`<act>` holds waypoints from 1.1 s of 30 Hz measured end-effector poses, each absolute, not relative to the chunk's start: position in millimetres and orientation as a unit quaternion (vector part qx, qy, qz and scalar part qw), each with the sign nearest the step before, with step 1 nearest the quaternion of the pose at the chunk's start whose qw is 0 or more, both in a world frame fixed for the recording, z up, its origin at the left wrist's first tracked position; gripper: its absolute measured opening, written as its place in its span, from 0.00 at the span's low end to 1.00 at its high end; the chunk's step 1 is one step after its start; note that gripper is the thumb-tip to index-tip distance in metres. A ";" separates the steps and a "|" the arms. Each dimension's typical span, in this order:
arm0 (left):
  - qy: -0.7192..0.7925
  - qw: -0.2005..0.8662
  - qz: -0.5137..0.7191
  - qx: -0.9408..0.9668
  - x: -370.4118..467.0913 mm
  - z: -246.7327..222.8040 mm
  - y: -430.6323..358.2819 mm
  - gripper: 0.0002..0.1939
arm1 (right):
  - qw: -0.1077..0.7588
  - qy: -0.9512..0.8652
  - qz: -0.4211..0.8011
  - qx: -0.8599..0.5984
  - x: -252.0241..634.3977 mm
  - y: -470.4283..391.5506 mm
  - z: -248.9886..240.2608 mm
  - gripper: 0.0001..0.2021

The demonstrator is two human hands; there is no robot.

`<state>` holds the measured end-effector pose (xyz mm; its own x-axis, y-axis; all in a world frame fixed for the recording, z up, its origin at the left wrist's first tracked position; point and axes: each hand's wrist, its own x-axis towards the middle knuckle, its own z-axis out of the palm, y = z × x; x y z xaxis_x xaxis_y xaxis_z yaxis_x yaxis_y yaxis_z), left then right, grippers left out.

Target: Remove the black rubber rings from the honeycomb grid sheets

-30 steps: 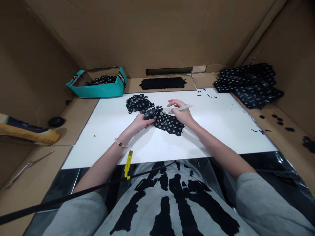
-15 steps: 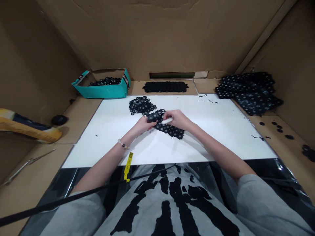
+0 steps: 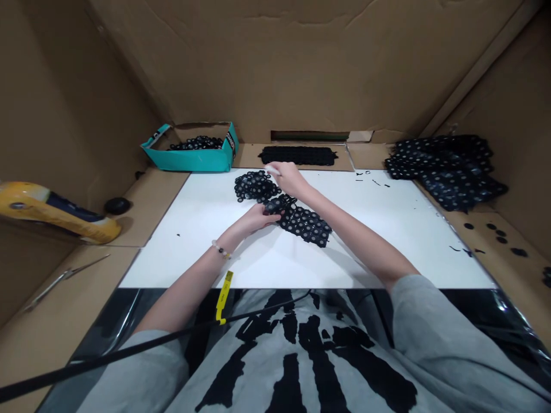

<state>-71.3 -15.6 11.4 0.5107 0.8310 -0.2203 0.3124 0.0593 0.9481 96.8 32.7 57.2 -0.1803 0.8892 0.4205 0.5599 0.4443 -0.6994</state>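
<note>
My left hand is closed on the left end of a black strip patterned with pale round dots, which lies slanting on the white board. Just beyond it sits a heap of small black rings. My right hand is at the heap's right edge, its fingers pinched round a short white pen-like tool. Whether that tool's tip touches a ring is too small to tell.
A teal open box of black rings stands at the back left. Behind the white board lies a black bundle. Dotted black sheets are piled at the right. Scissors and a yellow bottle-like object lie left.
My right hand has moved away from the dotted strip, up and left to the ring heap, still with the white tool. My left hand stays on the strip. The view has shifted slightly.
</note>
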 end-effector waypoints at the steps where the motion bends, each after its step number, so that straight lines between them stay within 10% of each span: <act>1: 0.431 0.589 0.233 0.642 -70.5 11.5 -15.9 0.12 | 0.452 -0.720 0.213 -0.481 104.9 19.5 60.1 0.16; 8: 0.444 0.518 0.242 0.690 -66.0 14.8 -20.1 0.10 | 0.499 -0.546 0.435 -0.514 128.0 -69.7 42.4 0.37; 33: 0.453 0.614 0.245 0.599 -69.5 10.0 -12.7 0.18 | 0.533 -0.410 0.536 -0.511 115.1 -74.0 -3.0 0.19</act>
<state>-69.5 -12.7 10.0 0.4701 0.8428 -0.2621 0.2414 0.1629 0.9567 115.1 -74.0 -3.0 0.0903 0.9897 -0.1109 -0.1525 -0.0963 -0.9836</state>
